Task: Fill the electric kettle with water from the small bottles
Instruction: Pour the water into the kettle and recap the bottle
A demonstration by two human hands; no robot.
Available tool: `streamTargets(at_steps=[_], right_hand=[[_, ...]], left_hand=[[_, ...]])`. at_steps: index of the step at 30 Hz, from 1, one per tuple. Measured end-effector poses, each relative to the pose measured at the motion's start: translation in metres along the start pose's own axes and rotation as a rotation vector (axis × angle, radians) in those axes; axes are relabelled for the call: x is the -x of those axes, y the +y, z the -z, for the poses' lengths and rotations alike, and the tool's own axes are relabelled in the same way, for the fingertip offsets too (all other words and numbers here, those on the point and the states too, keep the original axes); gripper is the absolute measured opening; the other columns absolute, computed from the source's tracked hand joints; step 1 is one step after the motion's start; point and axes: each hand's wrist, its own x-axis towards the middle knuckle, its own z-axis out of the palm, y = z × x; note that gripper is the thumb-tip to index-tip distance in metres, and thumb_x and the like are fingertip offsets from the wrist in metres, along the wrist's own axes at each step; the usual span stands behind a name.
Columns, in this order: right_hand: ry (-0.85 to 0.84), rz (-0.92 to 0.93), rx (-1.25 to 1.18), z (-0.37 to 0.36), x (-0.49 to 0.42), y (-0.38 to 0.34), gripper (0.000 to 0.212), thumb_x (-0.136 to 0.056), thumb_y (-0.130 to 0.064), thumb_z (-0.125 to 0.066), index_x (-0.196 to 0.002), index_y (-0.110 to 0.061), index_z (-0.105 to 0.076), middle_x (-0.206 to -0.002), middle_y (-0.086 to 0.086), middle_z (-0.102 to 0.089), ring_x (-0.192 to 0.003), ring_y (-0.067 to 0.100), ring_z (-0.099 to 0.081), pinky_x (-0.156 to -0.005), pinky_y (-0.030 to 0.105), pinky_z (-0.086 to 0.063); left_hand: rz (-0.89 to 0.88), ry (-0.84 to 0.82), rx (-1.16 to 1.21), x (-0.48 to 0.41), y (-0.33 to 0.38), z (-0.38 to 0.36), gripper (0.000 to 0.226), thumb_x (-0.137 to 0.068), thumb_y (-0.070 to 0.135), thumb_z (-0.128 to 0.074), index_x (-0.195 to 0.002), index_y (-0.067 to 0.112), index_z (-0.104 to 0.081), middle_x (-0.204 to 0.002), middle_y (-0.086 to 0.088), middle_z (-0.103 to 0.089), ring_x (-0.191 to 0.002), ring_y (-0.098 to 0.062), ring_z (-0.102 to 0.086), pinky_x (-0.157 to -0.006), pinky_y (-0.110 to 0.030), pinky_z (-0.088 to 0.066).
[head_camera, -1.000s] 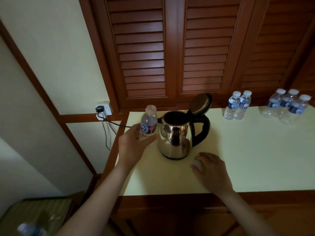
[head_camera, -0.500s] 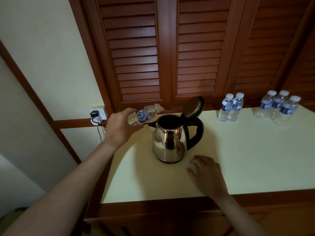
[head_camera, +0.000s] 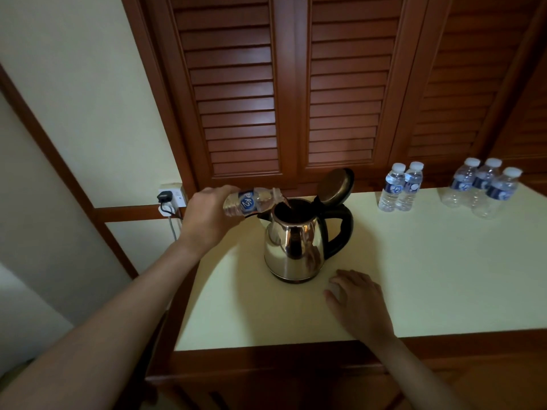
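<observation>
A steel electric kettle (head_camera: 291, 247) with a black handle stands on the cream tabletop (head_camera: 444, 276), its lid (head_camera: 336, 186) flipped up and open. My left hand (head_camera: 207, 216) grips a small uncapped water bottle (head_camera: 251, 201), tipped almost level, its mouth over the kettle's opening. A thin stream of water runs from the mouth into the kettle. My right hand (head_camera: 359, 306) rests palm down on the table just right of the kettle's base. Its fingers curl over a white bottle cap (head_camera: 336, 290) that peeks out beside them.
Two capped small bottles (head_camera: 399, 187) stand at the back of the table, and three more (head_camera: 482, 187) further right. Brown louvred doors (head_camera: 296, 99) rise behind. A wall socket with a black plug (head_camera: 170, 199) and its cable is left of the table.
My left hand lifted the bottle from upright beside the kettle, tipped it and brought its mouth over the opening; water now pours. My right hand stayed on the table.
</observation>
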Motion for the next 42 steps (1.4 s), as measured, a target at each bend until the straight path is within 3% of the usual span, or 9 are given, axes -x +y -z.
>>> streamTargets(at_steps=[22,30,35,42], right_hand=[[-0.003,-0.007,-0.001,0.0,0.0,0.0,0.037,-0.083,-0.053,-0.053,-0.105,-0.028,-0.069,-0.118,-0.01,-0.066,-0.115,0.018,-0.056,-0.089,0.038,-0.046],[-0.004,-0.009,-0.006,-0.002,0.0,0.002,0.035,-0.083,-0.051,-0.056,-0.106,-0.028,-0.068,-0.118,-0.01,-0.065,-0.114,0.017,-0.055,-0.09,0.038,-0.046],[-0.009,-0.013,-0.005,-0.001,0.0,0.002,0.032,-0.083,-0.048,-0.061,-0.106,-0.028,-0.069,-0.117,-0.009,-0.066,-0.113,0.017,-0.055,-0.089,0.037,-0.044],[-0.011,-0.014,-0.008,0.0,0.0,0.001,0.038,-0.083,-0.054,-0.05,-0.105,-0.029,-0.068,-0.117,-0.011,-0.065,-0.114,0.017,-0.056,-0.09,0.037,-0.045]], left_hand=[[0.005,0.02,-0.015,0.006,0.015,0.009,0.061,-0.065,0.015,-0.092,-0.122,0.013,-0.071,-0.107,-0.011,-0.076,-0.095,-0.032,-0.067,-0.078,-0.037,-0.052],[-0.012,0.011,-0.05,0.003,0.02,0.013,0.057,-0.066,0.016,-0.091,-0.119,0.013,-0.072,-0.104,-0.011,-0.076,-0.096,-0.036,-0.067,-0.082,-0.044,-0.055],[-0.009,-0.001,-0.073,0.0,0.019,0.015,0.059,-0.065,0.014,-0.091,-0.121,0.013,-0.072,-0.107,-0.011,-0.075,-0.099,-0.035,-0.065,-0.084,-0.041,-0.051],[-0.024,-0.014,-0.085,-0.003,0.018,0.015,0.06,-0.067,0.014,-0.091,-0.123,0.013,-0.07,-0.112,-0.009,-0.075,-0.103,-0.033,-0.065,-0.087,-0.044,-0.053]])
